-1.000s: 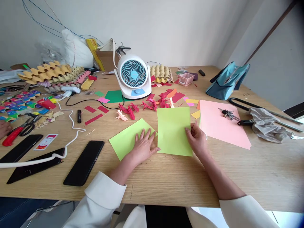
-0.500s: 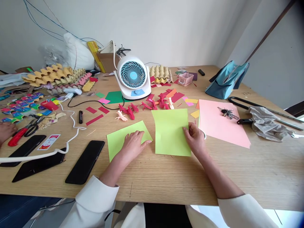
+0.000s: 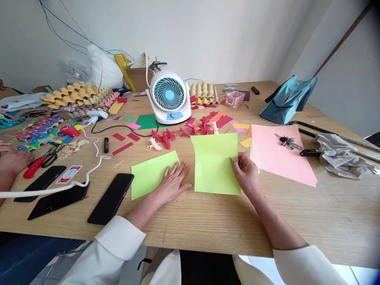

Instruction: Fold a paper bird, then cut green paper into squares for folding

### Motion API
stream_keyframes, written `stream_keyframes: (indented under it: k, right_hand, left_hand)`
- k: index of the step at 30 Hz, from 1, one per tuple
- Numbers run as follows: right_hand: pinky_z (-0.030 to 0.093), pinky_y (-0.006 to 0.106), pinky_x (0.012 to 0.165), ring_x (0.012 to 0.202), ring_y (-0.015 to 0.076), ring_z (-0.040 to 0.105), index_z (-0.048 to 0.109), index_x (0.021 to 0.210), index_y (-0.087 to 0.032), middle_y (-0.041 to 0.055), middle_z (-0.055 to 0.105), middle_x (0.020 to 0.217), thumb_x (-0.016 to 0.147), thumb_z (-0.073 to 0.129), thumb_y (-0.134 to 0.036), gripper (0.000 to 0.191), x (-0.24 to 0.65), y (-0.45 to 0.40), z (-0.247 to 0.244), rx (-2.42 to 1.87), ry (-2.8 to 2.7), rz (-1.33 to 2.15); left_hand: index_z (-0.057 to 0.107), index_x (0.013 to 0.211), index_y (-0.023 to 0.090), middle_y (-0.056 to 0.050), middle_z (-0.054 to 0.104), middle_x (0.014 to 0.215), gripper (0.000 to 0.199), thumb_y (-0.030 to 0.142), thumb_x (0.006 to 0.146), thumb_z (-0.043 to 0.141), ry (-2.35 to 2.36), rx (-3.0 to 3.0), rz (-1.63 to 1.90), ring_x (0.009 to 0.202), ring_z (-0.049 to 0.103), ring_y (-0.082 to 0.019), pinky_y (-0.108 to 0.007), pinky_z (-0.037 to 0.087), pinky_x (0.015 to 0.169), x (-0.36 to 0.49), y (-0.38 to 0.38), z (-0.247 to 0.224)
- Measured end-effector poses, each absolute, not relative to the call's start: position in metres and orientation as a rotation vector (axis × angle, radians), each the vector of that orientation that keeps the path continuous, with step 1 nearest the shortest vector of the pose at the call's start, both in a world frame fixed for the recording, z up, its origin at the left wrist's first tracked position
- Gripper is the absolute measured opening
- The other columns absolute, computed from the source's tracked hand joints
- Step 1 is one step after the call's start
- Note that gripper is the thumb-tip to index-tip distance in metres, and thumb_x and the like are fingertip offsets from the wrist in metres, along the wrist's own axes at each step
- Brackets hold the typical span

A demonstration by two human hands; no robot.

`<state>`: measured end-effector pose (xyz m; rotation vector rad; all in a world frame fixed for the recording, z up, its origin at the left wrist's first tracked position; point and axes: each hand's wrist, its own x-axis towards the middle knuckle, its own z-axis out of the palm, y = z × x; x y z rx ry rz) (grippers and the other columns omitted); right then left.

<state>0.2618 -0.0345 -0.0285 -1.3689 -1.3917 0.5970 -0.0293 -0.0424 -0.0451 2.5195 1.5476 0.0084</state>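
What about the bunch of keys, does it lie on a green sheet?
No, the keys lie on the pink paper, while the right hand holds a green sheet.

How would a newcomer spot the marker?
Start at the white fan. Left of it and nearer the camera, between the white cord and the red paper strips, lies the marker: a short black stick, far smaller than the black phones.

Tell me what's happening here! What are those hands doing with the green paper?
The left hand lies spread out, partly over one green sheet on the table. The right hand holds the other green sheet by its right edge. Folded figures lie in front of the fan, and keys rest on pink paper to the right. At the far left, another person's hands are beside the scissors.
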Motion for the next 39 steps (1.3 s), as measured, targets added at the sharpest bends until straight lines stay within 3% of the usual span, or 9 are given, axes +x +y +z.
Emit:
stream_keyframes:
  k: [8, 11, 14, 16, 21, 26, 32, 39]
  right_hand:
    - [0.037, 0.026, 0.052, 0.056, 0.0151, 0.048, 0.059, 0.088, -0.022, -0.0021, 0.052, 0.061, 0.086, 0.056, -0.048, 0.026, 0.263, -0.031, -0.035, -1.377, -1.376, 0.607]
    - [0.036, 0.026, 0.05, 0.056, 0.015, 0.047, 0.057, 0.085, -0.023, -0.0027, 0.051, 0.061, 0.085, 0.056, -0.048, 0.025, 0.263, -0.029, -0.035, -1.366, -1.338, 0.682]
    - [0.037, 0.026, 0.05, 0.056, 0.0146, 0.046, 0.055, 0.082, -0.023, -0.0025, 0.051, 0.064, 0.085, 0.056, -0.046, 0.023, 0.262, -0.028, -0.035, -1.322, -1.286, 0.797]
    - [0.039, 0.026, 0.051, 0.057, 0.0146, 0.047, 0.054, 0.081, -0.023, -0.002, 0.052, 0.066, 0.085, 0.057, -0.045, 0.023, 0.26, -0.028, -0.035, -1.299, -1.256, 0.854]
    - [0.047, 0.029, 0.056, 0.063, 0.0172, 0.056, 0.056, 0.087, -0.023, 0.0007, 0.061, 0.075, 0.083, 0.06, -0.047, 0.025, 0.253, -0.028, -0.039, -1.216, -1.231, 1.072]
    - [0.053, 0.033, 0.063, 0.068, 0.0188, 0.061, 0.057, 0.089, -0.023, 0.0026, 0.066, 0.081, 0.082, 0.064, -0.051, 0.03, 0.247, -0.028, -0.044, -1.156, -1.231, 1.226]
    - [0.052, 0.031, 0.059, 0.068, 0.0187, 0.063, 0.057, 0.084, -0.023, 0.0025, 0.068, 0.08, 0.081, 0.065, -0.055, 0.033, 0.248, -0.03, -0.042, -1.154, -1.184, 1.229]
    - [0.053, 0.033, 0.063, 0.07, 0.0191, 0.062, 0.057, 0.082, -0.023, 0.003, 0.067, 0.08, 0.076, 0.069, -0.056, 0.036, 0.247, -0.028, -0.044, -1.109, -1.248, 1.207]
  left_hand:
    - [0.028, 0.153, 0.018, -0.015, 0.02, 0.161, 0.072, 0.059, 0.094, 0.038, 1.476, 2.388, 0.175, 0.15, 0.012, -0.033, -0.058, 0.013, 0.117, -0.01, -0.043, -0.027]
    - [0.036, 0.148, 0.016, -0.016, 0.036, 0.155, 0.065, 0.05, 0.094, 0.047, 1.319, 2.249, 0.499, 0.144, 0.031, -0.03, -0.047, 0.026, 0.116, 0.009, -0.036, -0.014]
    - [0.051, 0.134, 0.018, -0.012, 0.058, 0.136, 0.051, 0.048, 0.094, 0.049, 1.157, 1.896, 0.785, 0.123, 0.056, -0.026, -0.037, 0.044, 0.102, 0.026, -0.028, -0.003]
    - [0.058, 0.124, 0.018, -0.009, 0.065, 0.125, 0.047, 0.051, 0.091, 0.052, 1.087, 1.627, 0.902, 0.111, 0.062, -0.025, -0.034, 0.049, 0.093, 0.032, -0.023, -0.002]
    - [0.062, 0.107, 0.016, -0.008, 0.071, 0.108, 0.043, 0.05, 0.081, 0.067, 1.02, 1.203, 1.107, 0.104, 0.064, -0.022, -0.032, 0.048, 0.092, 0.031, -0.013, -0.016]
    - [0.057, 0.104, 0.017, -0.002, 0.071, 0.086, 0.051, 0.041, 0.066, 0.082, 1.095, 1.071, 1.258, 0.081, 0.066, -0.018, -0.03, 0.05, 0.078, 0.023, -0.01, -0.026]
    - [0.067, 0.092, 0.014, -0.006, 0.074, 0.092, 0.046, 0.046, 0.062, 0.083, 1.062, 1.074, 1.054, 0.085, 0.066, -0.021, -0.033, 0.05, 0.08, 0.02, -0.013, -0.023]
    - [0.069, 0.097, 0.016, -0.005, 0.075, 0.091, 0.044, 0.044, 0.065, 0.083, 1.105, 1.118, 1.133, 0.083, 0.067, -0.022, -0.033, 0.052, 0.077, 0.019, -0.013, -0.027]
